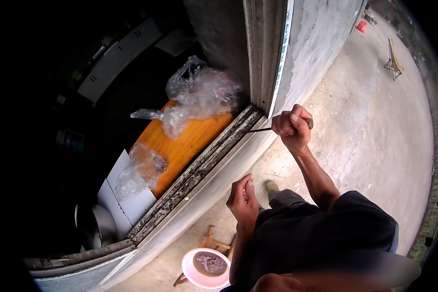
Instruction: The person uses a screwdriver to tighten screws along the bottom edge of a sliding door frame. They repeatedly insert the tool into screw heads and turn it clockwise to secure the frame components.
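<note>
A dirty window track [199,175] runs diagonally along the sill, its grooves full of dark grime. My right hand [293,127] is closed in a fist around a screwdriver [261,130] with a thin dark shaft. The handle's brownish end sticks out behind the fist, and the shaft's tip reaches the track near the upright window frame [263,53]. My left hand [243,198] hovers in front of the outer wall below the sill, with its fingers curled together. Whatever those fingers may hold is hidden.
Inside, clear plastic bags [199,95] lie on an orange wooden table [190,134] beside a white board [124,185]. Outside, a pink basin [192,276] of murky water with a cloth rests on a wooden stool [208,237]. A folding chair [394,61] stands farther off on the concrete floor.
</note>
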A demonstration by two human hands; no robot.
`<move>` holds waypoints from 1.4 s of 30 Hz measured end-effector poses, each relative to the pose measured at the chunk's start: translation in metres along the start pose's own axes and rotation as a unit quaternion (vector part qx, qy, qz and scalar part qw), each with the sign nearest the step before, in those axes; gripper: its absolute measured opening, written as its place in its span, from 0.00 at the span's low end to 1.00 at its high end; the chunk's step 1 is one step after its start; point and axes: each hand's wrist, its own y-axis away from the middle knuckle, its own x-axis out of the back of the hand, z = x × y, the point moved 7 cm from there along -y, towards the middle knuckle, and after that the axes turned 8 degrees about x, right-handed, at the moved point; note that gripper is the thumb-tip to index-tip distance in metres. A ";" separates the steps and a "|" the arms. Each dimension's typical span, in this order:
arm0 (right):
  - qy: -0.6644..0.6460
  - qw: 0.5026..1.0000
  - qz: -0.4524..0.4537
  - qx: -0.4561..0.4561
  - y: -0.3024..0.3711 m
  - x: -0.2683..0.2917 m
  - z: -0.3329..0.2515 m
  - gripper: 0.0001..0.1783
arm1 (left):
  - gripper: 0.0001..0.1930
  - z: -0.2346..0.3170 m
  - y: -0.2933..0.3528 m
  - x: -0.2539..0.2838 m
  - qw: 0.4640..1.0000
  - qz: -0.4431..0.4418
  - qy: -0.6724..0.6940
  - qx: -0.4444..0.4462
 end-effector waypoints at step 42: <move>0.474 0.629 -0.614 0.047 -0.076 0.030 -0.016 0.25 | 0.16 -0.034 -0.090 -0.193 0.746 0.047 0.598 0.290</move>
